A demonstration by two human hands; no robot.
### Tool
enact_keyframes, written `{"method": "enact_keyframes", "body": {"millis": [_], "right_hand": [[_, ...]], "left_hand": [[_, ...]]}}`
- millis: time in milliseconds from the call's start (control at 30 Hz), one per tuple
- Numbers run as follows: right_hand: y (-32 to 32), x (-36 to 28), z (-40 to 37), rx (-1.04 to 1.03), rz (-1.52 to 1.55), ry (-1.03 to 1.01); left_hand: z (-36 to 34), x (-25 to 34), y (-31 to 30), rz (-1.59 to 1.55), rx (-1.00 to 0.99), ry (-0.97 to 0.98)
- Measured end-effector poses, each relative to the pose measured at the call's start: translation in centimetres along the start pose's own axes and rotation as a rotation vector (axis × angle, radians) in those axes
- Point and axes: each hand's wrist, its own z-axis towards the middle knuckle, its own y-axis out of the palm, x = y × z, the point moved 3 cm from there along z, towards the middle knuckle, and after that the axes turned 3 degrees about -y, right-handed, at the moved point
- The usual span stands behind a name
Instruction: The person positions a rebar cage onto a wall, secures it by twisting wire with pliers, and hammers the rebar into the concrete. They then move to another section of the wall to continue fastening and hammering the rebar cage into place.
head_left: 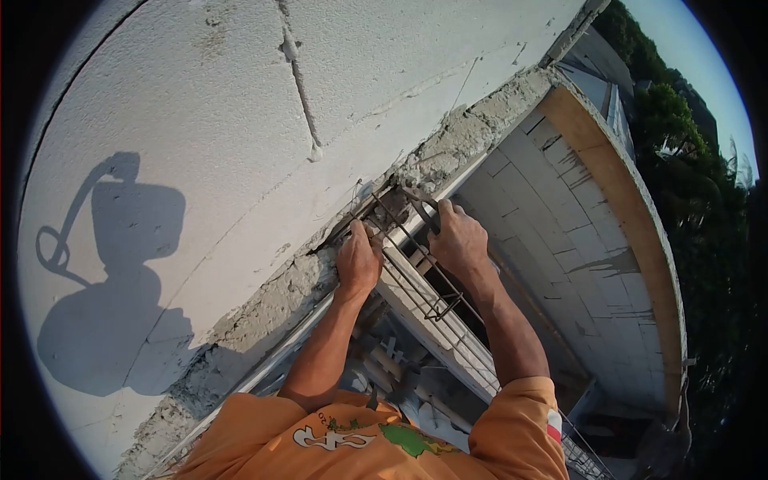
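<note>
My right hand (pixel 462 240) is closed round the handles of dark metal pincers (pixel 418 203), whose head points up and left into a gap in the broken concrete edge. My left hand (pixel 360 261) is closed at the same gap, fingers curled against the steel rebar (pixel 390 210); whatever lies inside its grip is partly hidden. Thin bars of a rebar cage (pixel 438 307) run from the gap down and right, between and below my forearms. The pincers' jaws are hard to make out against the dark bars.
A white block wall (pixel 240 104) rises ahead, above a rough concrete ledge (pixel 472 132). Beneath my arms lies a long formwork board (pixel 420 308) over a deep drop. At right stands a block wall (pixel 552 216) with a curved wooden edge (pixel 616 160), trees beyond.
</note>
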Motion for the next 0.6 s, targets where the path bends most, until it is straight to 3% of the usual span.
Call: {"method": "enact_keyframes", "body": {"millis": [100, 167, 233, 367, 467, 600], "right_hand": [[-3.5, 2.0, -2.8, 0.099, 0.364, 0.233], [-6.2, 2.5, -7.4, 0.093, 0.522, 0.416], [-5.7, 5.0, -13.6, 0.227, 0.629, 0.483], [-3.8, 7.1, -28.0, 0.555, 0.929, 0.766], [-2.1, 7.0, -37.9, 0.767, 0.827, 1.045], [4.7, 4.4, -47.9, 0.809, 0.759, 1.260]], "left_hand": [[0.1, 0.3, -0.1, 0.013, 0.025, 0.062], [0.4, 0.4, -0.2, -0.185, -0.021, -0.124], [0.4, 1.6, -0.6, -0.061, -0.124, -0.149], [0.8, -0.1, 0.3, -0.056, -0.083, -0.087], [0.6, 0.8, 0.1, -0.058, -0.163, -0.127], [1.6, -1.5, 0.8, -0.130, -0.220, -0.093]]}}
